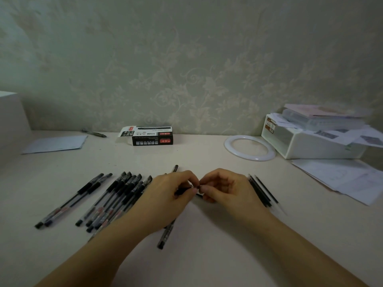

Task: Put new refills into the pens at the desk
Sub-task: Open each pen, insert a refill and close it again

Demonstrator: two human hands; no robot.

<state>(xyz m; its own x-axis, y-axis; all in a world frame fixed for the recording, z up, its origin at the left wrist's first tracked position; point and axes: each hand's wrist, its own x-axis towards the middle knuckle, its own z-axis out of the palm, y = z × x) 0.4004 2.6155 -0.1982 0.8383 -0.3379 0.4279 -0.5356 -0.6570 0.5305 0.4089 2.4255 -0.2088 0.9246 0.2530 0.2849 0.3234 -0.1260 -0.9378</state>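
The pale worktop (196, 235) carries everything. At its back right stands a white storage box (310, 145) heaped with papers, a white ring (228, 149) just beside it; at the back middle lies an opened black pen carton (152, 137).

Nearer, a spread of capped pens (116, 197) lies left of centre, with two more pens (72, 200) apart to their left. A small bundle of refills (261, 190) lies to the right.

Between them, the left hand (167, 197) grips a dark pen piece (183, 190), fingers curled round it. The right hand (223, 189) pinches the pen's end, fingertips (204, 188) closed on a small part too hidden to name. Another pen (165, 235) lies partly under the left wrist.

This looks like the taking-apart or closing of one pen, probably twisting its tip. Next would call for a steady twist, then swapping refills from the right bundle.
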